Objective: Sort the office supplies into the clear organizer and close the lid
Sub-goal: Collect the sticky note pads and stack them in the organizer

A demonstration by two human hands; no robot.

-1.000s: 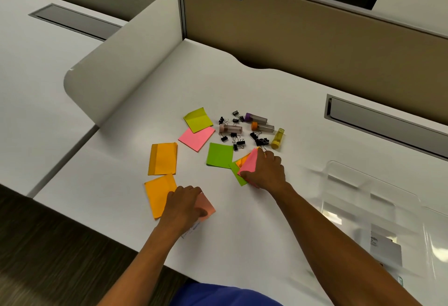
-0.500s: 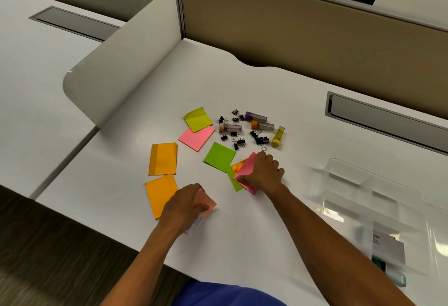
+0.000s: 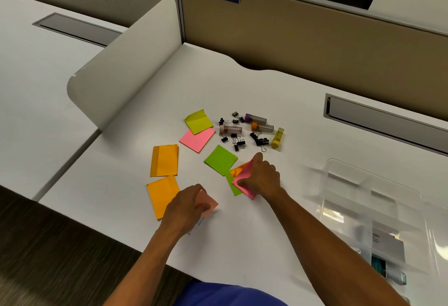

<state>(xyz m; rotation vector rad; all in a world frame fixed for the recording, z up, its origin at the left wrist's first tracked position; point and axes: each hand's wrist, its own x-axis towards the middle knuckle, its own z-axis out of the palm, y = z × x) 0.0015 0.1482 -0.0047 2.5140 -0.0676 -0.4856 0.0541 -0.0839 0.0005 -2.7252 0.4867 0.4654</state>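
Sticky note pads lie scattered on the white desk (image 3: pixel 242 233): two orange pads (image 3: pixel 164 160), a yellow-green pad (image 3: pixel 198 121), a pink pad (image 3: pixel 197 139) and a green pad (image 3: pixel 220 159). My left hand (image 3: pixel 186 206) grips a salmon-pink pad (image 3: pixel 206 202) near the desk's front. My right hand (image 3: pixel 263 176) holds a tilted pink pad (image 3: pixel 243 180) over a green and an orange pad. Black binder clips (image 3: pixel 238 139) and small capped tubes (image 3: pixel 255 119) lie behind. The clear organizer (image 3: pixel 363 199) sits at the right.
A curved white divider (image 3: pixel 126 70) stands at the left of the desk. A tan partition wall (image 3: pixel 315 46) runs along the back, with a grey cable slot (image 3: pixel 385 121) at the right. The desk's front edge is close to my body.
My right hand has drawn the pink pad slightly nearer and tilted it up more. My left hand stays on the salmon-pink pad.
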